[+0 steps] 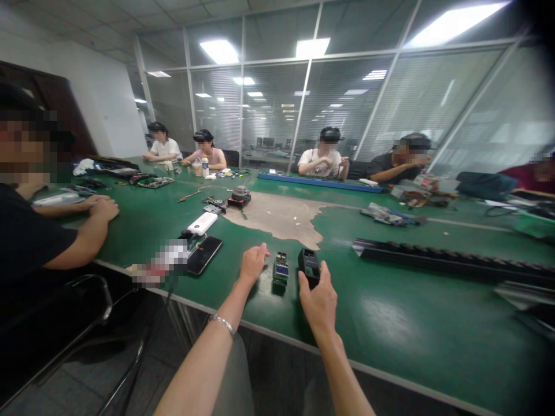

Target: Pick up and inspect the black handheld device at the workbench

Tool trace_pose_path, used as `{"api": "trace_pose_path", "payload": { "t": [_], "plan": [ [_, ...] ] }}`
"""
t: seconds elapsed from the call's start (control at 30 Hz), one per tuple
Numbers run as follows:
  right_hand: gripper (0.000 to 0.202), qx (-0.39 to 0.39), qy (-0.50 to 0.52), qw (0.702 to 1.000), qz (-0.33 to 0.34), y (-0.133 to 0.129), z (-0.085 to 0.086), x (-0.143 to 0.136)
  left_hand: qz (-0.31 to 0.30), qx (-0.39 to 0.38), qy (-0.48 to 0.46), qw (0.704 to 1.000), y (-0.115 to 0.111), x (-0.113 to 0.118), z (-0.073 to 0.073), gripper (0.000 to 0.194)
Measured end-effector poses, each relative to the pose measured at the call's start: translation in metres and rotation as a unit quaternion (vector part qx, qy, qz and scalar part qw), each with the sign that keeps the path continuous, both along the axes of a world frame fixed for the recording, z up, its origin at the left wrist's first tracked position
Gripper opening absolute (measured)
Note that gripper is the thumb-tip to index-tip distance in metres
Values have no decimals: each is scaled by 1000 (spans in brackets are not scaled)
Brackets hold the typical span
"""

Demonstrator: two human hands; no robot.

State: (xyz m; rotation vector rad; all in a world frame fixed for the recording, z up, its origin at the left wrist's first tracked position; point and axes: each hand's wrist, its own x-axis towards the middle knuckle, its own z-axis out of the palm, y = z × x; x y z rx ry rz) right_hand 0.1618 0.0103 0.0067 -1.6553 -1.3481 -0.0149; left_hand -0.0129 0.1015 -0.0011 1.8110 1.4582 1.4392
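Note:
My right hand grips a black plastic casing with slots at its far end, thumb and fingers on either side. A small electronic module with a green circuit board and a blue part lies on the table between my hands, apart from both. To the left of that module, my left hand is low over the table with its fingers curled in and thumb and forefinger close together. Nothing shows in it. A silver bracelet circles my left wrist.
On the green table, a phone and white power bank lie left. Ahead are a brown sheet and orange-black device. A long black strip lies right. A co-worker sits left; several others sit opposite.

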Motion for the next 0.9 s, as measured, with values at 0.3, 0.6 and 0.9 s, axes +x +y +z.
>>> {"api": "trace_pose_path", "payload": {
  "t": [0.3,0.6,0.9],
  "plan": [
    [79,-37,-20,999,28,0,-17,-2,-6,-10,3,1000,0,1,0,59],
    [80,-45,-69,996,32,-3,-21,-1,-12,-16,-8,1000,0,1,-2,58],
    [79,-18,-85,996,29,-7,-20,-2,-24,-13,-43,999,3,-1,-7,41]
  ]
}}
